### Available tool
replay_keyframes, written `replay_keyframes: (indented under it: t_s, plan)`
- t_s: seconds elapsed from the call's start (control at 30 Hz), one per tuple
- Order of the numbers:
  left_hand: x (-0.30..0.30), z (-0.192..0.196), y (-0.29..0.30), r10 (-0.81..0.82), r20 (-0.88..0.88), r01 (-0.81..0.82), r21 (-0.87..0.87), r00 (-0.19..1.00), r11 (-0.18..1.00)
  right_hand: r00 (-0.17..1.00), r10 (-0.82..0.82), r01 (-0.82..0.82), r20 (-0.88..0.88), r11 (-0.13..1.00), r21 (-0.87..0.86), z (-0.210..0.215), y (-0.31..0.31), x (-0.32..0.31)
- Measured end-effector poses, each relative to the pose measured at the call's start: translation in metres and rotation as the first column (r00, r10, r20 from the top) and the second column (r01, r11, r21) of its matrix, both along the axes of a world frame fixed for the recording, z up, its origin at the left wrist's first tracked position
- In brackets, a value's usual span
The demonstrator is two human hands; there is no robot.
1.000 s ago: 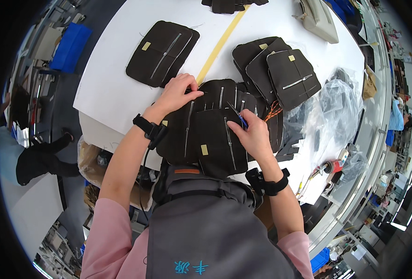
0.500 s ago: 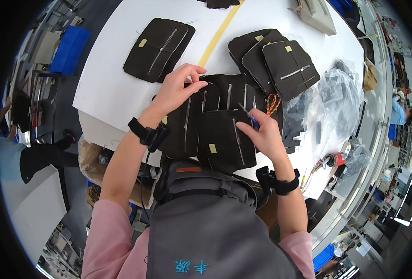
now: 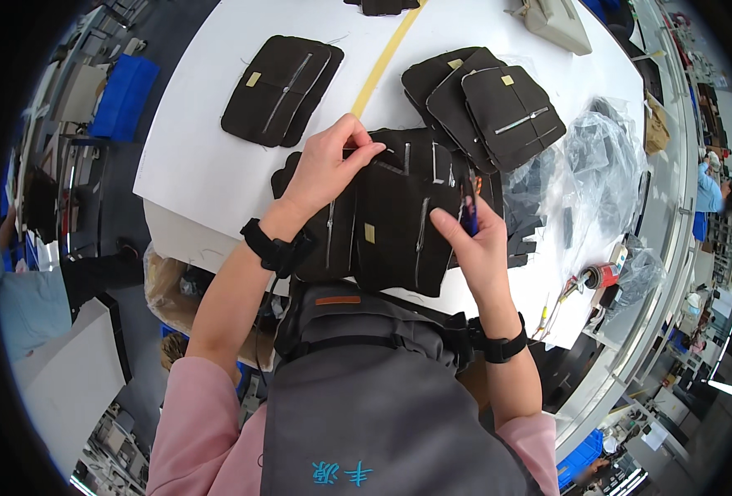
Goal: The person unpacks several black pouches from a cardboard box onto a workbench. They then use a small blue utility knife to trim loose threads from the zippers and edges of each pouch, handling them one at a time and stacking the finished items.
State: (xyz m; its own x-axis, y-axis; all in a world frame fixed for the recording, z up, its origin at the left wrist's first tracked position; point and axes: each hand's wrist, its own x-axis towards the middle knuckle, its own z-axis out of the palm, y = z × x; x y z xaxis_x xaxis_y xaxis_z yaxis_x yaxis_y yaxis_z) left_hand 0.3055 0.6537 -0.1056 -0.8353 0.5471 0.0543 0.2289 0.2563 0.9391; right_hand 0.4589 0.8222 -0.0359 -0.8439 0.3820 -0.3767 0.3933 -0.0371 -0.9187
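Observation:
Dark zippered fabric panels [image 3: 395,236] lie in front of me, with several pale zips and a small yellow tag on top. Over their far edge, my left hand [image 3: 337,161] is closed in a pinch, thumb against forefinger. What sits between those fingertips is too small to make out. My right hand [image 3: 482,240] is closed round blue-handled thread snips [image 3: 469,211], which point away from me. Its thumb lies close to the right-hand zip of the top panel. The palm hides part of the handle.
Another dark zippered piece [image 3: 282,91] lies at the far left of the white table [image 3: 188,157]. A stack of similar pieces [image 3: 511,116] is at the far right. Crumpled clear plastic [image 3: 593,165] covers the right side, near a red tin [image 3: 604,275]. A beige bag [image 3: 556,25] stands farther back.
My left hand has shifted slightly right. My right hand has moved a little right and the snips have swung upright. The top panel has shifted left and turned slightly.

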Motion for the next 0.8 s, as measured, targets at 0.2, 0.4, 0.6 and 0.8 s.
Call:
replay_keyframes:
  t_s: [0.2, 0.4, 0.6, 0.8]
  plan:
    - [-0.007, 0.008, 0.016, 0.072, 0.036, -0.075, 0.106, 0.997, 0.992, 0.986, -0.166, 0.166, -0.002, 0.986, -0.005, -0.023, 0.016, -0.005]
    - [-0.010, -0.018, 0.032, 0.148, 0.058, -0.149, -0.001, 0.987, 0.989, 0.996, -0.092, 0.091, -0.002, 0.982, 0.166, -0.052, 0.042, -0.004]
    - [-0.002, -0.033, 0.029, 0.198, -0.274, -0.216, -0.035, 0.941, 0.976, 0.994, -0.089, 0.077, 0.061, 0.982, 0.173, -0.053, 0.042, -0.010]
    - [0.041, -0.027, 0.013, 0.049, -0.475, -0.083, -0.051, 0.879, 0.995, 0.993, -0.085, 0.064, 0.085, 0.973, 0.224, -0.062, 0.044, -0.012]
